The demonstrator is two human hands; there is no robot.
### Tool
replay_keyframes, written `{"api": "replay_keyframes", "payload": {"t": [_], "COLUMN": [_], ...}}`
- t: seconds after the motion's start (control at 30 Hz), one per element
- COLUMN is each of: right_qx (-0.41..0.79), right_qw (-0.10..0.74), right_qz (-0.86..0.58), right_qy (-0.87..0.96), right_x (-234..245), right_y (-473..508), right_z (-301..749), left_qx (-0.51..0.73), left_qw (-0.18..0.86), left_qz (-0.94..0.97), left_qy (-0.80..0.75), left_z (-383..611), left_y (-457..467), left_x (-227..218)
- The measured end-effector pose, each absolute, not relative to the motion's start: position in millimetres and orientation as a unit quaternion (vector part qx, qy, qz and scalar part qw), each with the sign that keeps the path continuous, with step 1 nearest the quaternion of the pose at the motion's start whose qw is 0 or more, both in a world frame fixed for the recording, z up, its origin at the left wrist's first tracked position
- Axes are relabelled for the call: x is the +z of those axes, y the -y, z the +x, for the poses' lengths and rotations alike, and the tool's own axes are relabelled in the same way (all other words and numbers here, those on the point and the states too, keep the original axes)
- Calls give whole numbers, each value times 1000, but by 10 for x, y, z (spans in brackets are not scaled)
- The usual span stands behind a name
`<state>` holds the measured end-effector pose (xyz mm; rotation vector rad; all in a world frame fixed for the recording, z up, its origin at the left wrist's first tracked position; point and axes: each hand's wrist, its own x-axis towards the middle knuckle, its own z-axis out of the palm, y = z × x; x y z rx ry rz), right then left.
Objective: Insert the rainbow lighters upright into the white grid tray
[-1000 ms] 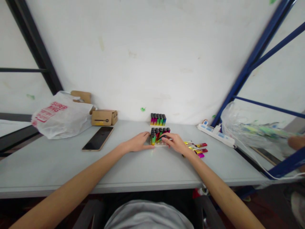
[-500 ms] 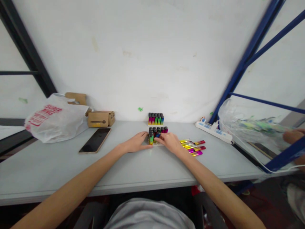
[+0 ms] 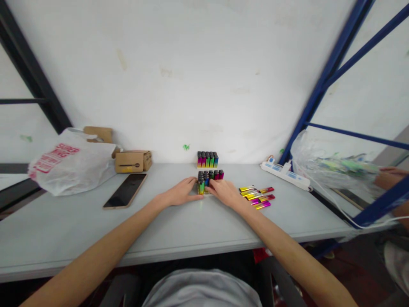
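Observation:
A tray of upright rainbow-coloured lighters stands in the middle of the grey table. My left hand rests against the tray's left side, fingers curled round it. My right hand covers the tray's front right, its fingertips pinched on a lighter at the front row. Several loose lighters lie flat just right of my right hand. A second, full block of lighters stands behind, against the wall.
A phone lies face up at the left, with a small cardboard box and a white plastic bag behind it. A power strip and a clear bag lie at the right, where another person's hand shows.
My right hand has drawn left and closer over the tray's front row, setting a lighter among the others. My left hand has stayed at the tray's side. The camera shifted slightly.

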<state>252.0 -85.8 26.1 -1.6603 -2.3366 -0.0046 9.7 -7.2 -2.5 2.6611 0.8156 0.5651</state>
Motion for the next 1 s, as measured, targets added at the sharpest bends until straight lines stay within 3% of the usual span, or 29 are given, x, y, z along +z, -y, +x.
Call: {"api": "replay_keyframes", "payload": {"t": [0.33, 0.67, 0.8, 0.9, 1.0], "right_qx": [41, 180, 147, 84, 70], "right_qw": [293, 176, 128, 155, 240], "right_qz": [-522, -620, -638, -624, -605], "right_qy": [800, 743, 745, 762, 756], "right_x": [292, 322, 322, 315, 313], "right_y": [787, 806, 764, 737, 716], "right_z": [3548, 4227, 4192, 4106, 4004], "left_qx": [180, 171, 174, 172, 166], "left_qw": [155, 148, 142, 138, 139], "left_qz": [922, 926, 926, 926, 927], "left_qy": [-305, -303, -304, -306, -307], "left_z": [87, 74, 76, 81, 85], "left_y": [80, 88, 83, 84, 91], "left_x": [-16, 11, 0, -10, -13]}}
